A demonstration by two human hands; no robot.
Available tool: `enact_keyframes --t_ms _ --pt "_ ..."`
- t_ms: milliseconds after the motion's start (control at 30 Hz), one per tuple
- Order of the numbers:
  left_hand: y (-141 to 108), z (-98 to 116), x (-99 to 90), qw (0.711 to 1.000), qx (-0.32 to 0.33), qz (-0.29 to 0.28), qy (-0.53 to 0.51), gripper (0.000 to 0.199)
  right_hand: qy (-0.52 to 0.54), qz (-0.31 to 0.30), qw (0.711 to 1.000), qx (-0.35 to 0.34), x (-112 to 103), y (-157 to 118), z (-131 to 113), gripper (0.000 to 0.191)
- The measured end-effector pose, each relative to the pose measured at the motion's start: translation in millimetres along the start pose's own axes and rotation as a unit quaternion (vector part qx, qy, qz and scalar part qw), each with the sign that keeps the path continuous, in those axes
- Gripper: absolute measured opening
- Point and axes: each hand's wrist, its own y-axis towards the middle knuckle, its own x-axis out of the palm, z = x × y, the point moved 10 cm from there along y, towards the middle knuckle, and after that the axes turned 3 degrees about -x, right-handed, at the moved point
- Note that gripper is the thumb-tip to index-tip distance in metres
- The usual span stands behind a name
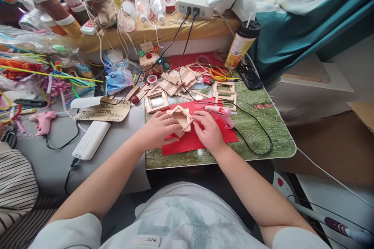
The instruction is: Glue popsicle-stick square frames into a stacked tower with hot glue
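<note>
Item one: a small open box of flat wooden sticks [181, 126], its upper layers set crosswise at an angle, on a red sheet [175, 148] over the green tabletop [263, 122]. Left hand [159, 130]: on the box's left side, fingers reaching over the rim, thumb lower toward the near edge; cannot tell whether its grip is clamped or loose. Right hand [209, 130]: forefinger and thumb at the box's right corner; whether this grip is closed on the stick there cannot be told. Just right of the box: one pink glue gun [220, 112], black cord trailing over the green surface. Behind, to the left: one square stick frame [157, 102]; to the right, a joined stick frame [224, 94]; between and farther back, a heap of loose sticks [181, 79]. Beyond: small dish of red bits [152, 80], orange-handled scissors [220, 73], lidded drink cup [241, 46] with straw, flower-trimmed wooden box [150, 63]. On the grey surface at left: coated-abrasive sheet [108, 111], second pink glue gun [44, 122], white oblong device [91, 141]. Rear ledge: white power strip [194, 7] with two black plugs. Far left: another person's striped sleeve [17, 186].
</note>
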Motion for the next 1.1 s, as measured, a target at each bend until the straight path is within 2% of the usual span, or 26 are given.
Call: enact_keyframes --t_ms 133,333,567,700,900,1100 --pt "8 -2 2.8 1.000 0.010 -0.023 -0.012 0.021 0.028 -0.008 0.999 0.033 1 2 9 0.025" --pt "21 -2 3.4 0.998 0.025 -0.057 -0.028 0.016 0.055 -0.011 0.998 0.035 4 3 12 0.025" --pt "27 -5 10.9 0.995 0.034 -0.090 -0.031 0.024 0.065 -0.014 0.997 0.047 4 3 15 0.025" --pt "27 -5 7.6 0.993 0.036 -0.102 -0.048 0.027 0.066 -0.016 0.996 0.054 5 3 17 0.026" --pt "29 2 1.7 0.981 0.072 -0.127 -0.128 0.017 0.069 -0.013 0.996 0.060 5 2 19 0.026" --pt "33 4 8.3 0.977 0.113 -0.143 -0.114 0.018 0.075 -0.023 0.995 0.058 7 4 17 0.031"
